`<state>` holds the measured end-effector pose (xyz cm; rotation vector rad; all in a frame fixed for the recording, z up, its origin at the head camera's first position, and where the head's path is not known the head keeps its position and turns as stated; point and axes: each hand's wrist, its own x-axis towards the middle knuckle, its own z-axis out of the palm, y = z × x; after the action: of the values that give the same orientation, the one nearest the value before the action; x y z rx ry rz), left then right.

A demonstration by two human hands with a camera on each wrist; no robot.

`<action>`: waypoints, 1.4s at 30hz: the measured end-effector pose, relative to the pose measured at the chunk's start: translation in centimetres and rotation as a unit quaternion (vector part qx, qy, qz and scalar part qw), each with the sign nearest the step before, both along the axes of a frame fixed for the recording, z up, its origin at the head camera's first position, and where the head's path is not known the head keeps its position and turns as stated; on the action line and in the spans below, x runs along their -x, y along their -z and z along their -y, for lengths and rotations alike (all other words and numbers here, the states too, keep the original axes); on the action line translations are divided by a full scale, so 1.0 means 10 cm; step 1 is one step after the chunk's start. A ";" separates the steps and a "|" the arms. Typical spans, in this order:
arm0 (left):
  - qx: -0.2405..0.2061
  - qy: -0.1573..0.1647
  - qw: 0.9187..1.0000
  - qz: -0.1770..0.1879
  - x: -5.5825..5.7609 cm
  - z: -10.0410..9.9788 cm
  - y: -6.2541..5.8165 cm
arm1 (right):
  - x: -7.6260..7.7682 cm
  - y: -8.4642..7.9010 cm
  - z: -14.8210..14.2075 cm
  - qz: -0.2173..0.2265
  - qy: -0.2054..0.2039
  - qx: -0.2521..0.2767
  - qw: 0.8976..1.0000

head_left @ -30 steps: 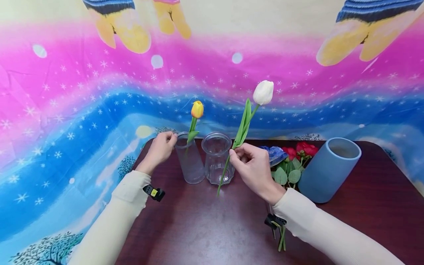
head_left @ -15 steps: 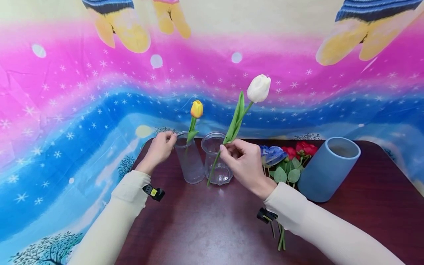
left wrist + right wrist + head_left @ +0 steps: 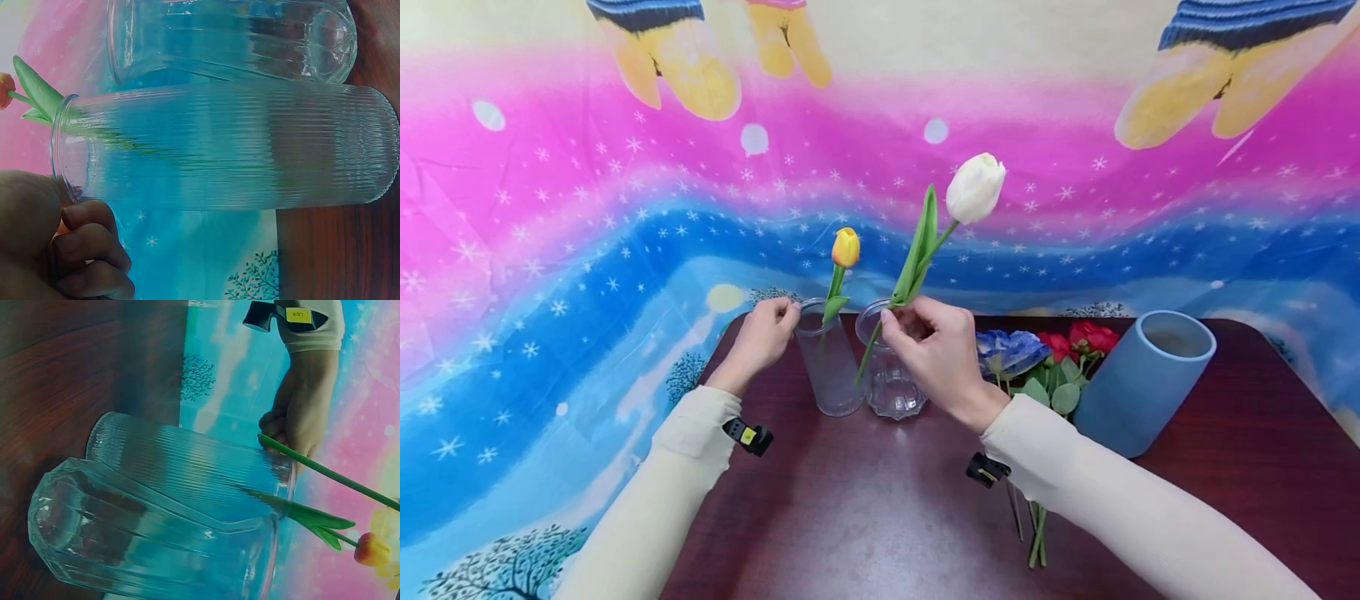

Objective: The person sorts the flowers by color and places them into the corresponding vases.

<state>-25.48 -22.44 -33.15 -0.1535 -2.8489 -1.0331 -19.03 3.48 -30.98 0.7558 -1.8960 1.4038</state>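
My left hand (image 3: 758, 343) pinches the rim of a ribbed glass vase (image 3: 833, 379) standing on the table. In it leans a yellow-orange tulip (image 3: 846, 247), its stem blurred by the ribbed wall in the left wrist view. Between thumb and fingers, my right hand (image 3: 946, 354) holds a white tulip (image 3: 976, 187) by its stem, bloom up and tilted right. The stem's lower end hangs outside the vases in the head view. The right wrist view shows that green stem (image 3: 337, 477) above the ribbed vase's mouth. Partly behind my right hand stands a flared glass vase (image 3: 897, 396).
To the right, a blue vase (image 3: 1138, 400) stands on the dark wooden table (image 3: 865, 508). Beside it lie a blue flower (image 3: 1011, 353) and red roses (image 3: 1092, 336), stems toward the near edge. A printed cloth (image 3: 1045, 100) hangs behind the table.
My right hand has moved left and slightly up with the white tulip, from beside the flared vase to in front of its mouth. My left hand stays on the ribbed vase's rim.
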 end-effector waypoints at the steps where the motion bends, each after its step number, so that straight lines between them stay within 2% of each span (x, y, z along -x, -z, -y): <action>1: 0.001 0.000 1.000 0.000 0.00 0.00 0.00 | 0.01 -0.01 0.01 0.000 -0.002 0.000 1.000; 11: 0.003 -0.002 1.000 0.007 0.00 -0.01 0.00 | 0.09 -0.13 0.13 -0.016 -0.009 -0.010 1.000; 18: 0.004 -0.002 1.000 0.009 -0.01 -0.01 -0.01 | 0.17 -0.21 0.24 -0.029 0.005 -0.014 0.999; 28: 0.006 -0.006 1.000 0.003 0.02 0.00 0.01 | 0.27 -0.28 0.32 -0.042 0.022 0.001 0.999; 36: 0.003 -0.005 1.000 0.011 -0.01 -0.01 -0.01 | 0.31 -0.31 0.36 -0.052 0.027 0.008 0.998; 42: 0.002 -0.006 1.000 0.014 -0.01 -0.01 -0.01 | 0.32 -0.30 0.41 -0.042 0.035 -0.011 0.998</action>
<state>-25.34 -22.33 -33.09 -0.1233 -2.8721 -1.0362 -22.22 -0.61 -27.99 0.7407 -1.8578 1.2919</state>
